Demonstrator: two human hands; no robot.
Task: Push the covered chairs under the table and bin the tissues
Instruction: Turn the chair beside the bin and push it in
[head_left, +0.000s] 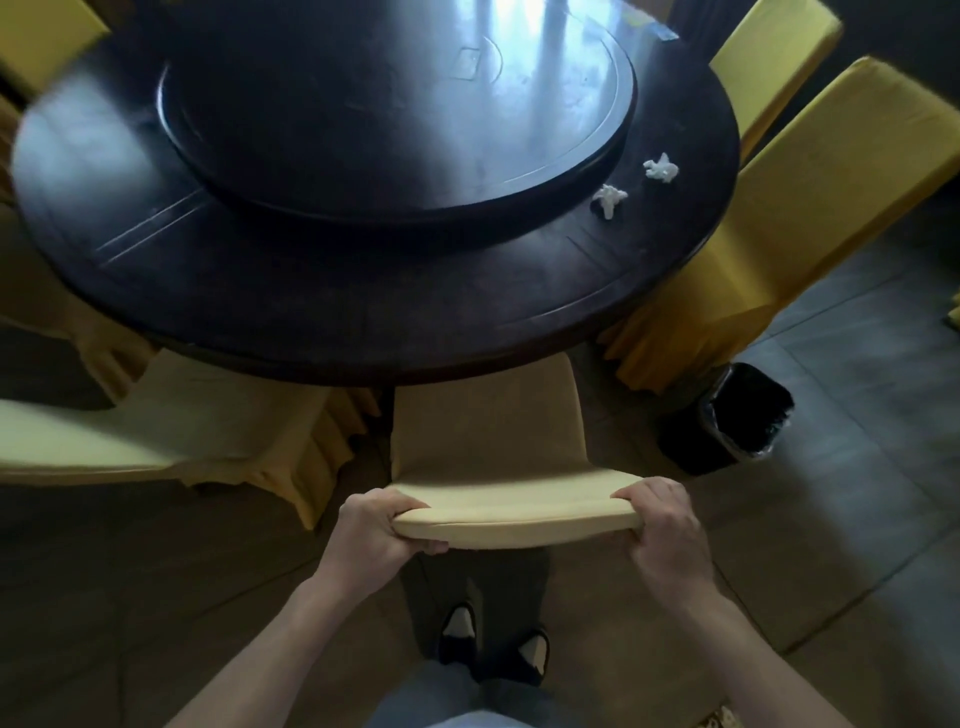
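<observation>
The person stands behind a covered chair (488, 441) in pale yellow fabric, facing a round dark table (363, 312). The left hand (376, 530) grips the left end of the chair's top rail, fingers curled under it and thumb on top. The right hand (662, 519) grips the right end in the same manner. The two hands sit well apart, one at each corner of the backrest. The front of the chair seat lies beneath the table edge. A second covered chair (171, 431) stands to the left, its seat partly under the table. A third covered chair (769, 218) stands at the right side, close against the table rim. Two crumpled white tissues (609, 198) (661, 168) lie on the tabletop near its right edge, just beside the raised turntable (395, 114) at the centre. A black bin (727, 421) with a dark liner stands on the tiled floor (857, 364), right of the held chair and near the table edge.
</observation>
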